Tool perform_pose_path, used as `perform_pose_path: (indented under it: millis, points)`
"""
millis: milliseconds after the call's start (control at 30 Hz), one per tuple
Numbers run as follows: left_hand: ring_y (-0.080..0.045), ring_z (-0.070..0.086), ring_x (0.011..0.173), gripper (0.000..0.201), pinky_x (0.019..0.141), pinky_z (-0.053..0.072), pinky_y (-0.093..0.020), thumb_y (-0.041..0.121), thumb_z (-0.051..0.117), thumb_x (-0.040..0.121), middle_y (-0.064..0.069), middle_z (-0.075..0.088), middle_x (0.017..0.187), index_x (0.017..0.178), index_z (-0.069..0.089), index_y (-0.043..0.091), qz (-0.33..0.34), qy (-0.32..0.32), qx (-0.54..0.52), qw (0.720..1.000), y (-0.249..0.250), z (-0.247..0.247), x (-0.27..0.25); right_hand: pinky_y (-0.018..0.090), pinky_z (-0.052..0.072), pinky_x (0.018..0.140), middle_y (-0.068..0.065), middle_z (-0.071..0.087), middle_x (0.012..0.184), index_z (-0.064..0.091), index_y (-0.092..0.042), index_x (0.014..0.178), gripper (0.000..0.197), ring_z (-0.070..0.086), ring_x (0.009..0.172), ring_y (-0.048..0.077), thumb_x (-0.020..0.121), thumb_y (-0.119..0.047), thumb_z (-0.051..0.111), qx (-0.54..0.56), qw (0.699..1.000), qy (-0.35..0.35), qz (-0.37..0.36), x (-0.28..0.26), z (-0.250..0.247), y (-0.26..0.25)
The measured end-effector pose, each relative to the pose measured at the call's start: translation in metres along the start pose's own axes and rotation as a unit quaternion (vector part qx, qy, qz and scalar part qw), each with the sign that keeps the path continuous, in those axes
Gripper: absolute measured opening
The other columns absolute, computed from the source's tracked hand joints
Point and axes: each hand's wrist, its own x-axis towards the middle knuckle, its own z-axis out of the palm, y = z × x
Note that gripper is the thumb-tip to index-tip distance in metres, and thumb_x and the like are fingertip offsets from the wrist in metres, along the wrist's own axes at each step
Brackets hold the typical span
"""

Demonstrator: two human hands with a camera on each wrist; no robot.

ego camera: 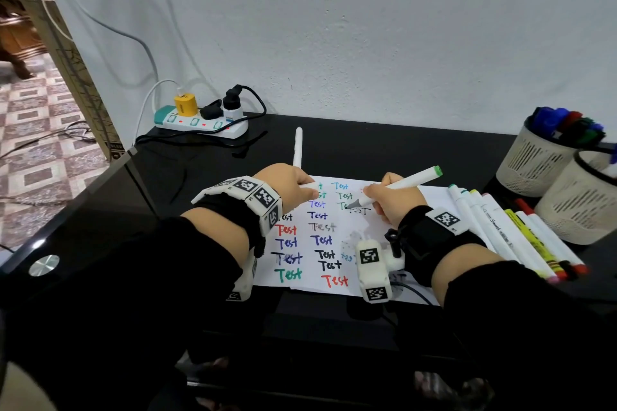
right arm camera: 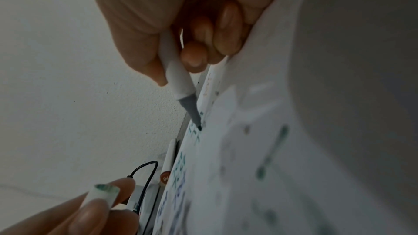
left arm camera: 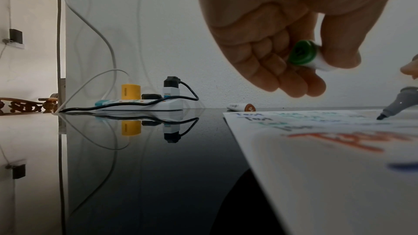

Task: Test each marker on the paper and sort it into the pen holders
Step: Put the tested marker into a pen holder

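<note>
My right hand (ego camera: 389, 198) grips a white marker (ego camera: 405, 184) with a green end; its grey nib (right arm camera: 192, 113) touches the paper (ego camera: 354, 233), beside green lettering. The sheet is covered with "Test" words in several colours. My left hand (ego camera: 293, 185) hovers over the paper's top left and pinches the marker's green-ended cap (left arm camera: 305, 56) between thumb and fingers. Several capped markers (ego camera: 514, 233) lie in a row right of the paper. Two pale slotted pen holders (ego camera: 537, 163) stand at the far right; the back one holds coloured markers.
A lone white marker with an orange end (ego camera: 297, 147) lies beyond the paper. A power strip (ego camera: 200, 122) with plugs and cables sits at the back left of the glossy black table (ego camera: 133, 203). A white wall stands close behind.
</note>
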Motion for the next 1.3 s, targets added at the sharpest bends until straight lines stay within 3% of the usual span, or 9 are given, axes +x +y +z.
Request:
perform_pose_path:
  millis: [600,800,1100,1300]
  points:
    - [-0.016,0.056,0.11,0.04,0.085,0.04,-0.025,0.039,0.054,0.092,0.002,0.055,0.13,0.13,0.054,0.026,-0.002,-0.003,0.003,1.0,-0.001,0.002,0.004,0.031,0.029,0.051,0.005,0.04,0.051,0.031,-0.016,0.062,0.035,0.034,0.049,0.018,0.084,-0.012,0.058,0.031,0.999,0.036,0.007,0.001,0.0,0.002]
    - [-0.015,0.057,0.105,0.038,0.082,0.04,-0.024,0.039,0.054,0.092,0.002,0.059,0.124,0.128,0.056,0.027,-0.002,-0.005,-0.001,1.0,-0.001,0.003,0.005,0.027,0.027,0.045,0.005,0.038,0.05,0.031,-0.016,0.063,0.034,0.031,0.044,0.016,0.087,-0.01,0.055,0.057,0.997,0.052,0.019,0.0,-0.001,0.003]
    - [-0.015,0.053,0.115,0.039,0.085,0.036,-0.022,0.037,0.054,0.092,0.003,0.05,0.137,0.129,0.054,0.027,0.007,-0.011,-0.009,1.0,-0.002,0.002,0.004,0.027,0.025,0.045,0.006,0.033,0.053,0.029,-0.016,0.06,0.037,0.03,0.045,0.018,0.084,-0.007,0.057,0.057,0.997,0.038,0.027,0.003,-0.003,0.003]
    - [-0.016,0.06,0.101,0.023,0.087,0.045,-0.026,0.035,0.054,0.092,0.002,0.065,0.108,0.112,0.063,0.026,0.035,-0.016,-0.077,0.996,-0.004,0.005,0.002,0.018,0.021,0.034,-0.001,0.037,0.035,0.033,-0.015,0.061,0.038,0.027,0.029,0.01,0.088,-0.01,0.058,0.171,0.983,0.004,0.063,0.004,-0.01,0.001]
